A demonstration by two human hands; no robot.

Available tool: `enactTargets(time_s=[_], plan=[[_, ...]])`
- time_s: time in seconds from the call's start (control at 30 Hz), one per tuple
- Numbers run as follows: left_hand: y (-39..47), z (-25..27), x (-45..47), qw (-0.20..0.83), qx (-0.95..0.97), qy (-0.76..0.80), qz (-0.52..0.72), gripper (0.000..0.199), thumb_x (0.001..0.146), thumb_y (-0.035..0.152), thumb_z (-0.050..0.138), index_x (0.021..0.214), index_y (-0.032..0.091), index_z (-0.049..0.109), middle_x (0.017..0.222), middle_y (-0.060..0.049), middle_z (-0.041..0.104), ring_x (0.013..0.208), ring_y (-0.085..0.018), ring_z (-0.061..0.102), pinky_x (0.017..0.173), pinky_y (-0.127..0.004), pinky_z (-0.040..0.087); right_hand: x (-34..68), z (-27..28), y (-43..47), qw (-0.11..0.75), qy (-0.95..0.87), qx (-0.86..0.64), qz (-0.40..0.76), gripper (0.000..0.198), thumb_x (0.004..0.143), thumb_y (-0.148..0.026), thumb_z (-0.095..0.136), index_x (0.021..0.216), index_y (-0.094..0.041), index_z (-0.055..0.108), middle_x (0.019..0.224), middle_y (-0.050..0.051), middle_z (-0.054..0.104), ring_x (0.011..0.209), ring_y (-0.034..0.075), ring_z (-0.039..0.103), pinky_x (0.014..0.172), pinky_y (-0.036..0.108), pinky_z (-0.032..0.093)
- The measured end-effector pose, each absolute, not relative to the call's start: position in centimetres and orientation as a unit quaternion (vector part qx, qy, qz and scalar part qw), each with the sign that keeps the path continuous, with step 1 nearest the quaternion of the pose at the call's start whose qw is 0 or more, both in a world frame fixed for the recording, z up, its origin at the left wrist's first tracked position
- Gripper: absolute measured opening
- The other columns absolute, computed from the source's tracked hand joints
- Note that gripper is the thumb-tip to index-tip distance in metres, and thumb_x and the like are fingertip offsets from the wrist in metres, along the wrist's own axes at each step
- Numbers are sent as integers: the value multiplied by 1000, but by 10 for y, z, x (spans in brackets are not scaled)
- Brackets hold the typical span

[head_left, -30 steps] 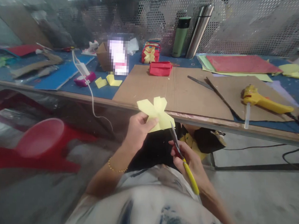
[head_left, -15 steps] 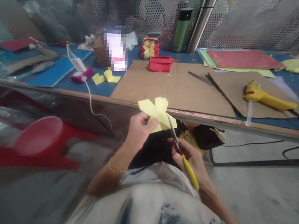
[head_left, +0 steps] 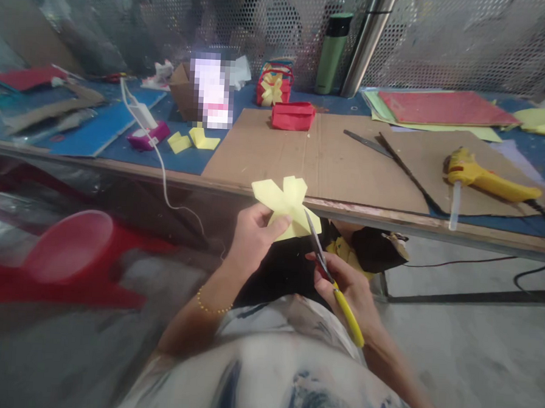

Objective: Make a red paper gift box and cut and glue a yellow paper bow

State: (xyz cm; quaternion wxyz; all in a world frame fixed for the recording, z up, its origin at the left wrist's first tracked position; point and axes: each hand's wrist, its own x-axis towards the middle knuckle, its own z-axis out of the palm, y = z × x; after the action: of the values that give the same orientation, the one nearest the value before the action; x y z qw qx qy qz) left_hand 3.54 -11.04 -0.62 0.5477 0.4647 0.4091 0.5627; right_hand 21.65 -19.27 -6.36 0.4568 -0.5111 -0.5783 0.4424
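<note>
My left hand (head_left: 255, 236) pinches a pale yellow paper flower (head_left: 287, 200) by its lower left part, thumb on top. The flower is held in front of the table edge, several petals pointing outward. In my right hand (head_left: 348, 290) is a pair of scissors (head_left: 346, 314) with yellow handles. Their blades slant up to the left, with the tips at the flower's right petal. Whether the blades are parted is hard to make out. My right fingers are wrapped partly behind the scissors and are partly hidden.
On the table lie a cardboard sheet (head_left: 248, 148), a folded red paper box (head_left: 293, 116), a yellow glue gun (head_left: 493, 179), a dark blade (head_left: 367, 143) and folded yellow paper pieces (head_left: 204, 141). A green bottle (head_left: 332, 58) stands behind. A red stool (head_left: 73, 248) is at left.
Almost nothing differs. The flower and the scissors stay in nearly the same place, with only a tiny shift of the view.
</note>
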Motion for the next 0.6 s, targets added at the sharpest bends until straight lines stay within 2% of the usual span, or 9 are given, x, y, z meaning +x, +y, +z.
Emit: enactTargets(time_s=[0.27,0.6], plan=[[-111,-4,36,552,454,417,563,19,69,28,84,82,15,80,82,-5,79,72,-17,69,72,-29,55,216,-63,-192,464,-575,-509,443,36,86,-47,73,112,-22,74,70,-2,61,62,15,58,56,25,50],[-110,-7,33,550,460,412,562,20,72,28,83,86,14,80,86,-6,80,74,-18,71,74,-30,56,219,-62,-193,453,-580,-522,431,34,87,-46,72,112,-23,75,75,0,66,63,16,59,57,25,50]])
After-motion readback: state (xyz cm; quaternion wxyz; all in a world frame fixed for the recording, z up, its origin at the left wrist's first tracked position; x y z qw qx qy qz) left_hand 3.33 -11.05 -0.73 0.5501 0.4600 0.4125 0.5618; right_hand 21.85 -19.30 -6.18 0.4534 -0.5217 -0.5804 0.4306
